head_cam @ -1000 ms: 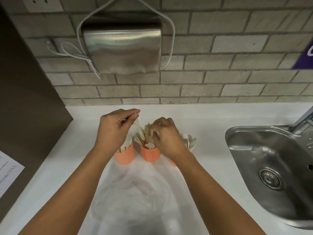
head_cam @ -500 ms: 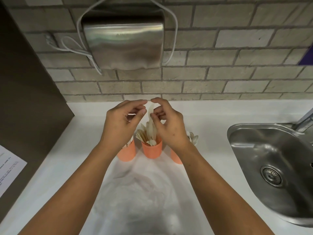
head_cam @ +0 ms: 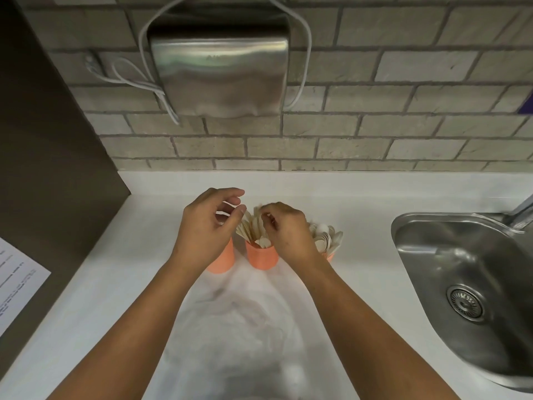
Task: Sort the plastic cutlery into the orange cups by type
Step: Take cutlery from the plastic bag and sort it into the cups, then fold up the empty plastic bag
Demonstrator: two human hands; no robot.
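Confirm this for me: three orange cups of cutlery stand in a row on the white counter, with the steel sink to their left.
Wrong side: the steel sink lies to their right, not their left, as the head view shows. The three orange cups of cutlery do stand in a row on the white counter.

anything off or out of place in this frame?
Maybe one mis-sort: the middle cup holds mostly flat straight sticks, yet a rounded spoon-like bowl sits low among them, like the spoons in the right cup. The right hand pinches a cutlery piece there. Nothing spilled.
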